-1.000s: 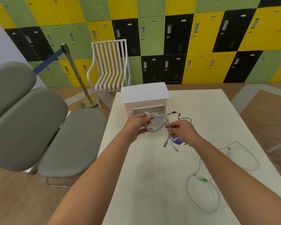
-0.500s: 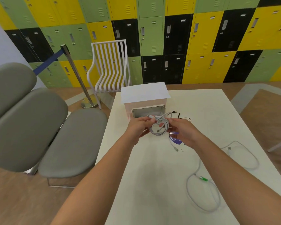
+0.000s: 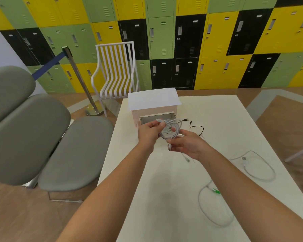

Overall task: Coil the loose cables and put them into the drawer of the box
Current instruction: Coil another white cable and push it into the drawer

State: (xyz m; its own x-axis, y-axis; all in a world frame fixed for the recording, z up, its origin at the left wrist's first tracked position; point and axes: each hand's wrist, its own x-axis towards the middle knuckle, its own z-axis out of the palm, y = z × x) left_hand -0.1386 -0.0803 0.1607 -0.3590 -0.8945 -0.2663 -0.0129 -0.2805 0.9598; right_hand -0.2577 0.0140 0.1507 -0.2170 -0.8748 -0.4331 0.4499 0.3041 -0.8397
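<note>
Head view shows your left hand [image 3: 150, 132] gripping the white coiled cable [image 3: 170, 130] while your right hand [image 3: 185, 145] pinches its loose tail at the coil's 6 o'clock. Tuck that tail in before sliding it toward 12 o'clock into the white box's open drawer [image 3: 157, 117].

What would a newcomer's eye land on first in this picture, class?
The two hands meeting mid-table: the left hand grips a coiled white cable and the right hand pinches its loose end. Just behind them stands the white box, its drawer open. A grey cable sprawls uncoiled at the table's near right.
</note>
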